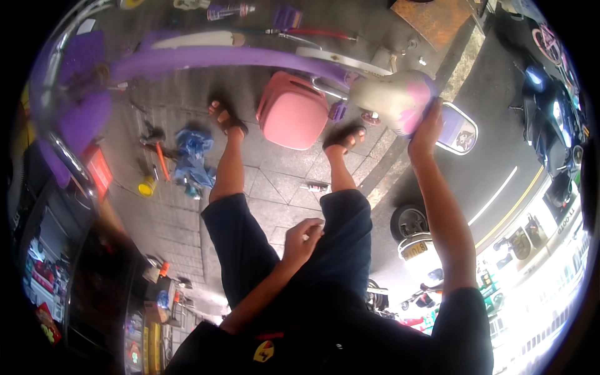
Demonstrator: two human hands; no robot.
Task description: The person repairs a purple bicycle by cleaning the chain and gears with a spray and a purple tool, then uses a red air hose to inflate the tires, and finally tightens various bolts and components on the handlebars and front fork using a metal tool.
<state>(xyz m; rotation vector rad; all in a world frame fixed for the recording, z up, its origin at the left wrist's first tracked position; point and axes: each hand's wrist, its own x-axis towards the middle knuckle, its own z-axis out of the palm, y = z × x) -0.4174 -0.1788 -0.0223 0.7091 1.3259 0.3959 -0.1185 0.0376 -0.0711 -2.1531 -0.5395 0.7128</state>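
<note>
A small purple bicycle (219,57) stretches across in front of me, its handlebar at the left. My right hand (427,132) grips the rear edge of its pale saddle (390,100), which has pink and purple patches. Just behind that hand is a white-rimmed, rounded purple panel (459,129). My left hand (302,242) is closed in front of my lap, away from the bicycle. Something small and pale shows at its fingers, too small to name. A pink plastic stool (294,114) stands between my feet, below the frame.
Blue crumpled plastic (194,153), an orange-handled tool (162,161) and a yellow cup-like item (147,185) lie at the left. A small can (317,187) lies near my right leg. A rusty plate (433,22) is far right; a dark motorbike (553,125) stands on the road.
</note>
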